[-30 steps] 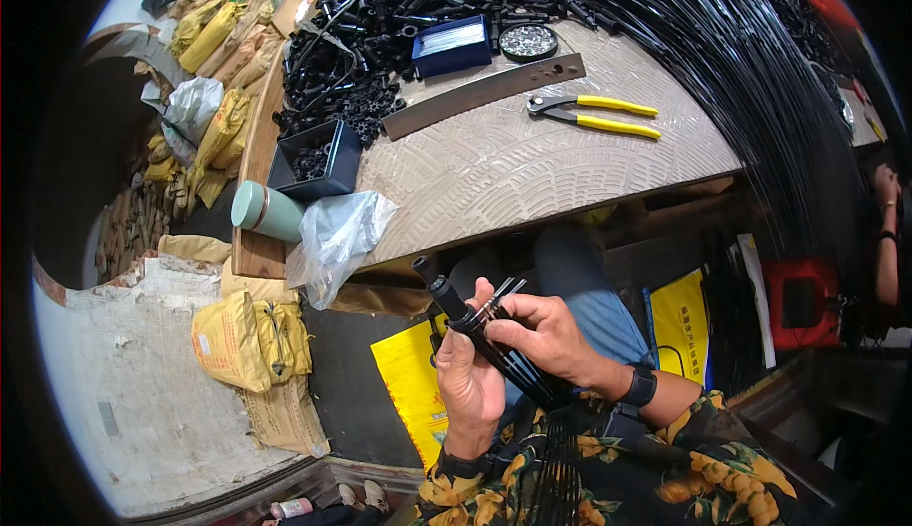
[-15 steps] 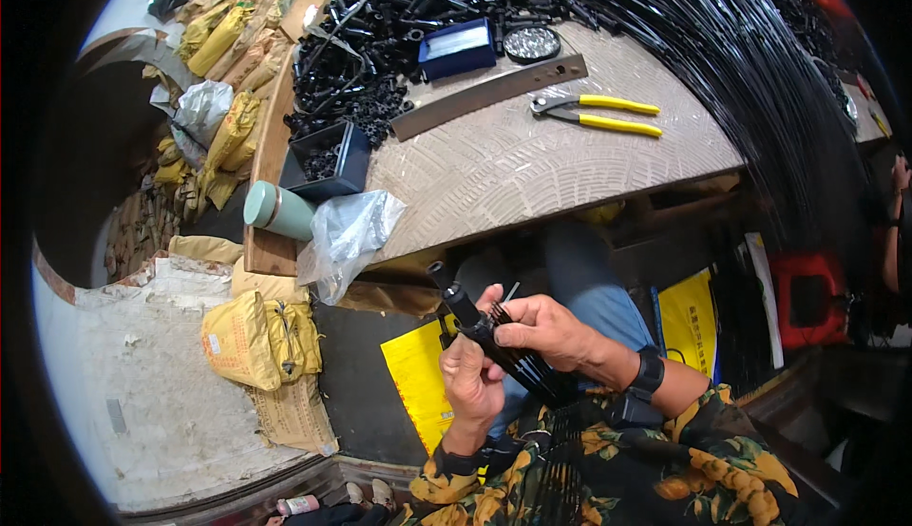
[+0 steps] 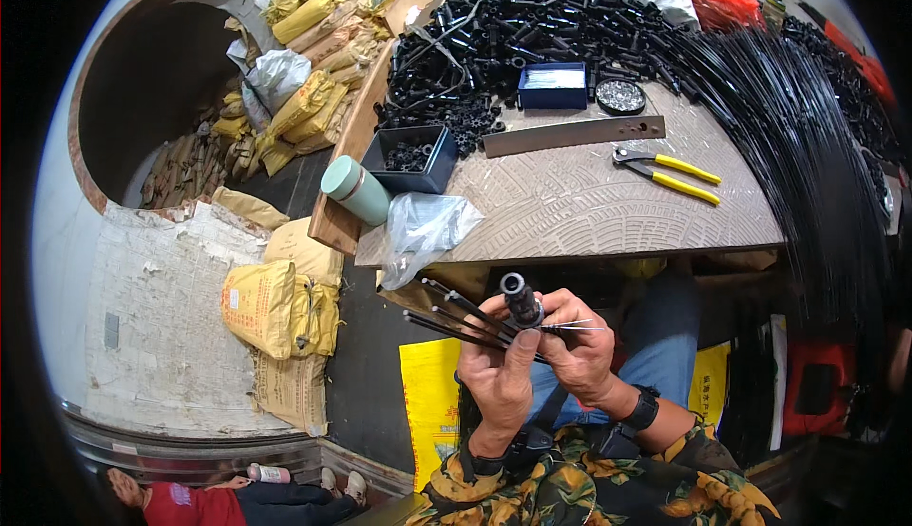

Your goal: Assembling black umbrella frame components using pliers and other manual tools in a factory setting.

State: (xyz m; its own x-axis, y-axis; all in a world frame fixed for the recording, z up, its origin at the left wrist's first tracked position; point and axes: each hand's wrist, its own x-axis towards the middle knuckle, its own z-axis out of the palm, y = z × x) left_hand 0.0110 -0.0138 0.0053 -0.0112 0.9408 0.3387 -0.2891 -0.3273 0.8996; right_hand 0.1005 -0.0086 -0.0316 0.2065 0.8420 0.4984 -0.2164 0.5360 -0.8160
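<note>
In front of my lap, below the table edge, my left hand [image 3: 496, 379] is closed round a black tubular part [image 3: 522, 300], its hollow end tilted up. A bunch of thin black rods [image 3: 454, 314] also passes through this hand and sticks out to the left. My right hand [image 3: 581, 353] presses against the right side of the tubular part, fingers pinched together. Between its fingers, thin pale wires [image 3: 572, 325] point to the right. Where the wires meet the tubular part is hidden by my fingers.
On the table [image 3: 608, 212] lie yellow-handled pliers [image 3: 670, 176], a flat metal bar [image 3: 575, 134], a blue box [image 3: 553, 86], a round dish [image 3: 620, 96] and a dark bin [image 3: 413, 158]. A green bottle [image 3: 356, 190] and clear bag [image 3: 427, 227] sit left; long black rods [image 3: 779, 117] hang right.
My hands have turned the tubular part more upright, its hollow end now facing up. The rods now point left from my left hand. The view has shifted, and a person in red shows at lower left.
</note>
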